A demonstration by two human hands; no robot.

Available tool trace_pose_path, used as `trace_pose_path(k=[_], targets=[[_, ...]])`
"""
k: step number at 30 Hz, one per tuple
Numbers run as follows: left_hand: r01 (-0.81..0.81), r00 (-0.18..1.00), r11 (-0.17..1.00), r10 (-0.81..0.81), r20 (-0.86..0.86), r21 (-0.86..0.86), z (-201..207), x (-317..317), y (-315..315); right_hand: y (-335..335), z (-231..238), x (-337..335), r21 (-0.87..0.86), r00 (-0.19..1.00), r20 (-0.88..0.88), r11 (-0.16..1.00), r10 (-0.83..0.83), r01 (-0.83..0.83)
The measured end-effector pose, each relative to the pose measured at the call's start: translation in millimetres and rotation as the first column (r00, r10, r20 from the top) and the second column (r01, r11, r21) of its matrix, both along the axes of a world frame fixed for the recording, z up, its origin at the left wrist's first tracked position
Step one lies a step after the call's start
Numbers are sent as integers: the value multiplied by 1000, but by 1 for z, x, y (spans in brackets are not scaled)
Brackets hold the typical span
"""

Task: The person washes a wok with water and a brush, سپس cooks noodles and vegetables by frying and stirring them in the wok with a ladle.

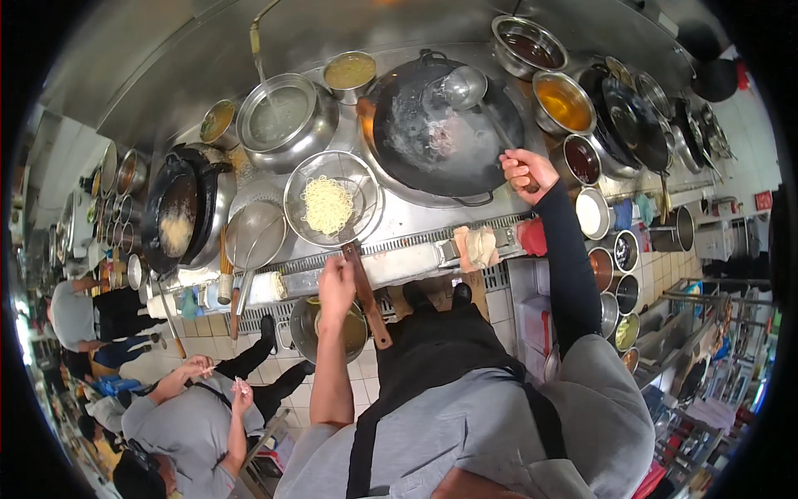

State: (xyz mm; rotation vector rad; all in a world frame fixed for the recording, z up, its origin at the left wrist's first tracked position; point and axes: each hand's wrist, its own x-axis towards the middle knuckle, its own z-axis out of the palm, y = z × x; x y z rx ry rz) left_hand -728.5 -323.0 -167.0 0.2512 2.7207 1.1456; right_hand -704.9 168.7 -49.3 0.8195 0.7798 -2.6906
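Note:
My right hand (pixel 530 173) is closed round the handle of a metal ladle (pixel 464 87), whose bowl hangs over the far side of a large black wok (pixel 407 158). Pale pinkish pieces of food (pixel 449 137) lie in the wok amid steam. My left hand (pixel 336 287) is right beside the wooden handle (pixel 366 299) of a wire strainer. Its fingers look curled but are blurred, and I cannot tell whether they grip the handle. Pale yellow noodles (pixel 327 205) sit in the strainer's mesh (pixel 297 179), left of the wok.
Water runs from a tap (pixel 255 37) into a steel pot (pixel 249 137). A second strainer (pixel 256 233) and another wok (pixel 158 200) lie farther left. Pots of amber liquid (pixel 564 100) and dark sauce (pixel 580 160) stand right. Cloths (pixel 476 247) hang at the front edge. A co-worker (pixel 183 420) sits lower left.

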Motion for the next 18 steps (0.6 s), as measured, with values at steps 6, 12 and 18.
trace_pose_path(k=[6, 12, 18], targets=[[431, 873, 888, -365, -325, 161, 32, -15, 183, 6, 29, 80, 840, 974, 227, 502, 23, -207], [587, 768, 806, -528, -362, 71, 9, 7, 298, -25, 20, 189, 913, 969, 188, 392, -160, -113], [470, 832, 880, -419, -363, 62, -38, 21, 333, -70, -44, 319, 894, 872, -99, 343, -480, 290]])
